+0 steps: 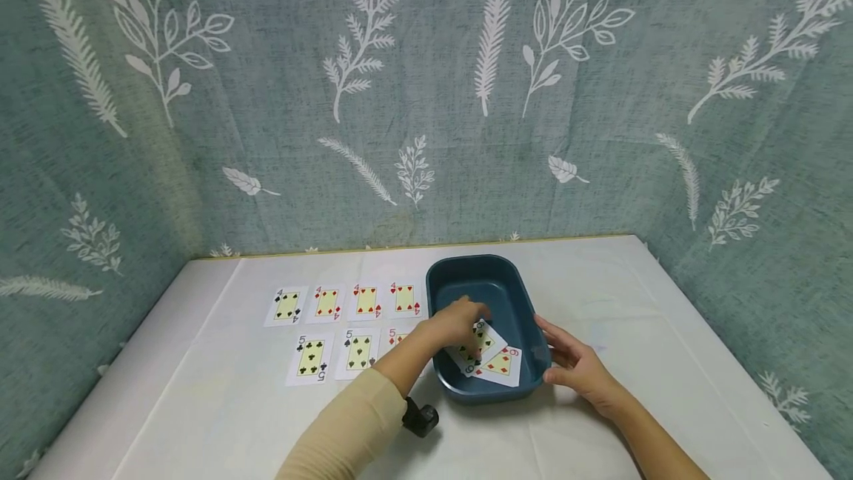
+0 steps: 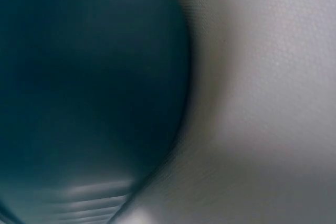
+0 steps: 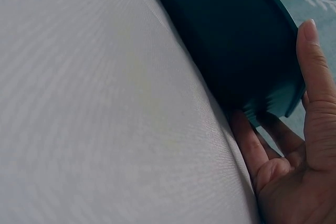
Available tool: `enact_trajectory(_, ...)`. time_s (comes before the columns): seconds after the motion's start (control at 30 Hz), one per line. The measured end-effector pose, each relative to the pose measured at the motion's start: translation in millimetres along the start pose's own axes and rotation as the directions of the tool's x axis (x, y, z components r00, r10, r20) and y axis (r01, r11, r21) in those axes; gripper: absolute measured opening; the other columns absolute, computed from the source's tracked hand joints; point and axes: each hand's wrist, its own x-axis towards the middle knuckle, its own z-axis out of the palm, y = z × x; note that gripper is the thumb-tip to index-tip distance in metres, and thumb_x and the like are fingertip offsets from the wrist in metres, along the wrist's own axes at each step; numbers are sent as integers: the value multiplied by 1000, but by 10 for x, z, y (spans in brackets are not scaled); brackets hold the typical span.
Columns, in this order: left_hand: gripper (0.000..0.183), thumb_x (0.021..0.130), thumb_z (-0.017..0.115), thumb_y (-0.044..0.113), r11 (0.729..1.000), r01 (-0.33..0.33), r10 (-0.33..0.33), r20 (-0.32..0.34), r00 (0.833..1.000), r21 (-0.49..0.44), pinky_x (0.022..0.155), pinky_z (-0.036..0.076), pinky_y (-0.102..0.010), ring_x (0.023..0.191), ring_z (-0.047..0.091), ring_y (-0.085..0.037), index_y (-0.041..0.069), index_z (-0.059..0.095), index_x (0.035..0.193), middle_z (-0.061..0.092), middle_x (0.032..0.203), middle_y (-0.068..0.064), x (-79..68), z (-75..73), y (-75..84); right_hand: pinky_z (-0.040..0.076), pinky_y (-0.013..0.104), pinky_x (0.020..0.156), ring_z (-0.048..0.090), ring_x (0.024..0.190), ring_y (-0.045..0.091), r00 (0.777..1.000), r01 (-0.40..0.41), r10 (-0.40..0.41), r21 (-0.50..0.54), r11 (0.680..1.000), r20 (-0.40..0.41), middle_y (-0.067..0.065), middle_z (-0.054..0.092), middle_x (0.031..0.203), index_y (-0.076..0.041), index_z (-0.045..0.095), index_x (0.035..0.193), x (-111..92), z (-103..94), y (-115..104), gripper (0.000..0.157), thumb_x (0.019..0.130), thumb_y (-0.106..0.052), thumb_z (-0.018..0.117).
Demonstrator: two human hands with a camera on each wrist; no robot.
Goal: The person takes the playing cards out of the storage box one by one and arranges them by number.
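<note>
In the head view, a dark blue plastic tray (image 1: 436, 280) holds playing cards at its near end. My left hand (image 1: 456, 324) reaches over the tray's left rim, fingers spread above a black-suited playing card (image 1: 491, 339). A diamonds card (image 1: 501, 367) lies partly under it. Whether the left fingertips touch the card is hard to see. My right hand (image 1: 580, 369) holds the tray's right side. In the right wrist view the thumb of that hand (image 3: 320, 145) lies by the rim, fingers bent against the outer wall. The left wrist view shows only the tray (image 2: 94, 87) and white cloth.
Left of the tray lie two rows of cards: fours, such as the four of hearts (image 1: 403, 299), behind, and fives, such as the five of clubs (image 1: 310, 358), in front. My left forearm partly covers the front row. Patterned green cloth (image 1: 426, 169) walls the white-covered table (image 1: 200, 391).
</note>
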Motion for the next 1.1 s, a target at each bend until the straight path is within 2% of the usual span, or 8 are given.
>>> enact_trajectory(0.1, 65, 62, 90, 18, 999, 28, -28, -11, 1000, 28, 80, 47, -31, 97, 49, -17, 19, 61, 121, 52, 109, -5, 14, 17, -1, 43, 17, 92, 58, 110, 10, 1000, 1, -1, -5, 1000, -1, 37, 37, 138, -5, 30, 147, 6, 7, 7, 77, 86, -23, 71)
enact_trajectory(0.33, 63, 62, 90, 20, 998, 2, -1, -11, 1000, 63, 71, 44, -28, 85, 49, -13, 21, 61, 117, 53, 98, -2, 13, 32, 11, 43, 17, 92, 58, 109, 9, 1000, -22, 22, -20, 1000, -12, 36, 38, 138, -8, 30, 148, -15, -1, 31, 76, 86, -25, 71)
enact_trajectory(0.53, 64, 61, 91, 23, 998, 20, -21, 15, 1000, 57, 74, 45, -30, 88, 49, -15, 23, 58, 116, 49, 109, -6, 31, 41, 34, 43, 16, 91, 58, 109, 7, 1000, -25, 25, -17, 1000, -17, 37, 37, 138, -7, 30, 148, -22, -6, 30, 76, 86, -25, 71)
enact_trajectory(0.7, 64, 61, 91, 23, 998, 18, -20, 41, 999, 53, 76, 44, -28, 88, 48, -14, 20, 54, 113, 52, 105, -2, 47, 34, 29, 43, 16, 91, 58, 109, 7, 999, -25, 24, -20, 999, -21, 37, 37, 138, -7, 31, 147, -14, -5, 31, 76, 86, -25, 71)
enact_trajectory(0.87, 60, 67, 87, 19, 998, -25, 21, 64, 998, 58, 77, 44, -25, 88, 49, -12, 19, 54, 116, 58, 106, -2, 39, 22, 23, 43, 16, 91, 58, 109, 7, 999, -29, 29, -19, 999, -18, 37, 37, 137, -8, 30, 148, -5, -4, 29, 76, 85, -24, 71)
enact_trajectory(1.1, 44, 75, 81, 12, 996, -89, 87, 61, 994, 29, 59, 42, -20, 69, 49, -9, 19, 55, 110, 54, 81, 1, 5, 6, 26, 43, 17, 91, 58, 109, 8, 1000, -12, 12, -9, 1000, -9, 38, 37, 137, -8, 31, 147, 5, 11, 34, 75, 85, -23, 71)
